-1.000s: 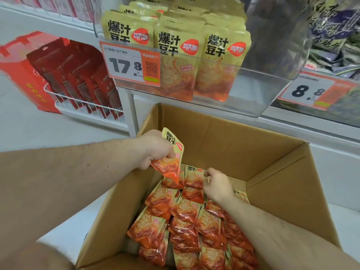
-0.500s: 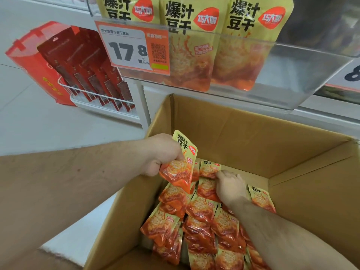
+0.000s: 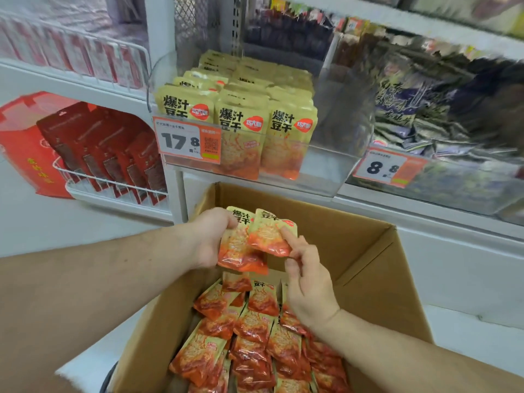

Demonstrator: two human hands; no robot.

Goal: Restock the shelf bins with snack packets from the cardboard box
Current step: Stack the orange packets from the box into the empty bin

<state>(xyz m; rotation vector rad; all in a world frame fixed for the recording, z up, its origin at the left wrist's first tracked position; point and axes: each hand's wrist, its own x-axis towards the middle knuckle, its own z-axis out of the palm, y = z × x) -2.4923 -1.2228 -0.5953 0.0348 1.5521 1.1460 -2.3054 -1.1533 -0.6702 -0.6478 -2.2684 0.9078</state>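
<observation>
Fingers (image 3: 287,235) of the right hand (image 3: 307,282) pinch one snack packet (image 3: 269,236), the left hand (image 3: 211,236) grips another (image 3: 236,251), above the open cardboard box (image 3: 368,251); the clear shelf bin (image 3: 326,165) overhangs its far edge

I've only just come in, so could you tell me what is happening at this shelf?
A person is restocking snacks. The left hand grips a packet held above the open cardboard box, and the right hand is adding a second packet to it, pinched at its edge. The box holds many more of the same packets. The clear bin on the shelf above, tagged 17.8, already holds rows of them, with room at its right side.
</observation>
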